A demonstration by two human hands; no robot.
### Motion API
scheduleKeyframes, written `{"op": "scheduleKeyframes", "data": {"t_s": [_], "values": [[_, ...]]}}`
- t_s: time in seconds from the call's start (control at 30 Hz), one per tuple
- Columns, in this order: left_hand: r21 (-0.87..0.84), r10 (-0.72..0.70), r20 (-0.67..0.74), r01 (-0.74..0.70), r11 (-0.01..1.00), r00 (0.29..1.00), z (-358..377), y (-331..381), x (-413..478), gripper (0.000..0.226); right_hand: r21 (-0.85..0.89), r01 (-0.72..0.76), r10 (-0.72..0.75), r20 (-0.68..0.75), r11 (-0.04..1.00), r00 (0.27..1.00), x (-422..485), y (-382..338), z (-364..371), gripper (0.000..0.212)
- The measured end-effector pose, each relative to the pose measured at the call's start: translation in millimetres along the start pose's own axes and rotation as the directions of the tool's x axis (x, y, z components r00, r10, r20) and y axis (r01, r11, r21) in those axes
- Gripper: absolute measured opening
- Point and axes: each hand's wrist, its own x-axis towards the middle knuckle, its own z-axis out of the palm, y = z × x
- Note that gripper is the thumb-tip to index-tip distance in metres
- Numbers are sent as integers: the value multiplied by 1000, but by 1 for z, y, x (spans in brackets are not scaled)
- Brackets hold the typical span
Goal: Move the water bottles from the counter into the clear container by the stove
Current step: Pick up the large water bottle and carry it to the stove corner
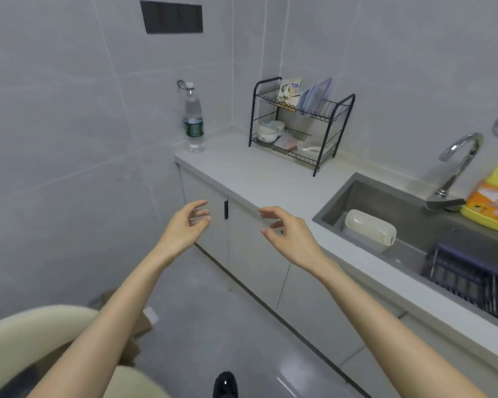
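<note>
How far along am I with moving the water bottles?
Done: nothing that shows; the clear container isn't in view. In hand: nothing, since the left hand and right hand are both empty. Left: one water bottle standing on the counter.

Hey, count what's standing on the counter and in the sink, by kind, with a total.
Water bottle: 1
Dish rack: 1
Yellow detergent jug: 1
Cream lidded box: 1
Dark basket: 1
Total: 5

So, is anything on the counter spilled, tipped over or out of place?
Nothing stands out. The water bottle stands upright at the far end of the counter, the dish rack sits straight, and no spill shows.
</note>
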Motion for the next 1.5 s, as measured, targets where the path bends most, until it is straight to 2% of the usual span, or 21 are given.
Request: {"op": "scheduleKeyframes", "data": {"t_s": [0.47,0.73,1.1,1.23,1.33,1.5], "values": [[-67,-33,-103,26,997,994,-81,-24,287,42,110,30,-32,14,994,999,313,9,40,38],[-101,-64,-196,45,994,978,-102,-44,429,48,135,93,-94,0,987,996,470,34,72,39],[-140,-118,-269,83,987,956,-111,-42,625,63,219,71,-93,91,973,992,666,62,123,52],[-142,-59,-270,21,990,961,-107,-42,670,44,293,30,-65,111,956,992,711,68,142,65],[-196,-52,-286,-5,981,957,-105,-52,693,40,334,-13,-44,163,942,986,738,73,155,76],[-227,-76,-322,1,974,944,-110,-60,712,22,395,-95,-5,244,914,970,764,81,177,79]]}}
